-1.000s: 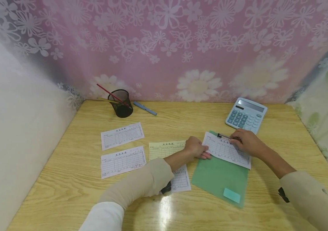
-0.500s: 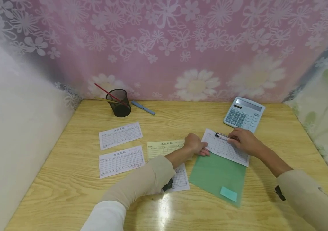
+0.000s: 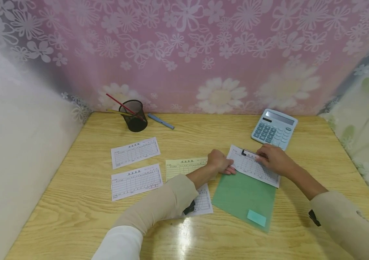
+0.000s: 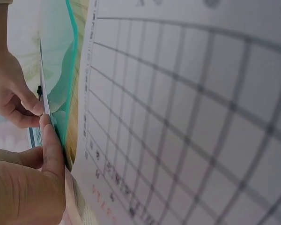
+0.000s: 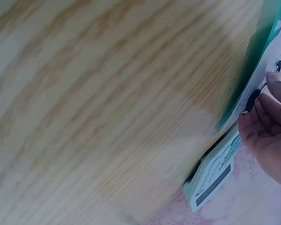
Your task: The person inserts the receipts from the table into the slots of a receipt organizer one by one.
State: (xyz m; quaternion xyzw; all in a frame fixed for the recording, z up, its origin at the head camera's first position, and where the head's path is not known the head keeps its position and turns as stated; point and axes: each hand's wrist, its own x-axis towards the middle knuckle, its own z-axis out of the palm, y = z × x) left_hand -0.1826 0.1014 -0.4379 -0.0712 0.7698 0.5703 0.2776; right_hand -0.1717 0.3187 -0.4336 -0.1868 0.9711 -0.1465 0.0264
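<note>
A green clipboard (image 3: 244, 200) lies right of the middle of the table, a teal label (image 3: 256, 218) near its lower end. Across its upper part is a white printed form (image 3: 252, 169), tilted down to the right. My left hand (image 3: 218, 162) pinches the form's left edge between thumb and fingers. At the clipboard's top, my right hand (image 3: 276, 159) grips the dark metal clip (image 3: 244, 152) with thumb and fingertips; the right wrist view shows the clip (image 5: 254, 99) in those fingers. My right fingers hide the clip's right part in the head view.
Two white forms (image 3: 136, 152) lie at left. A yellow form (image 3: 181, 168) and another white form (image 3: 204, 202) lie partly under my left arm. Behind them stand a black mesh pen cup (image 3: 136, 122) and a blue pen (image 3: 161, 121). A light blue calculator (image 3: 275, 128) sits just beyond my right hand.
The head view has shifted slightly, moving everything a little left in the picture. Both hands keep their places on form and clip; the clip shows thinner than a second ago.
</note>
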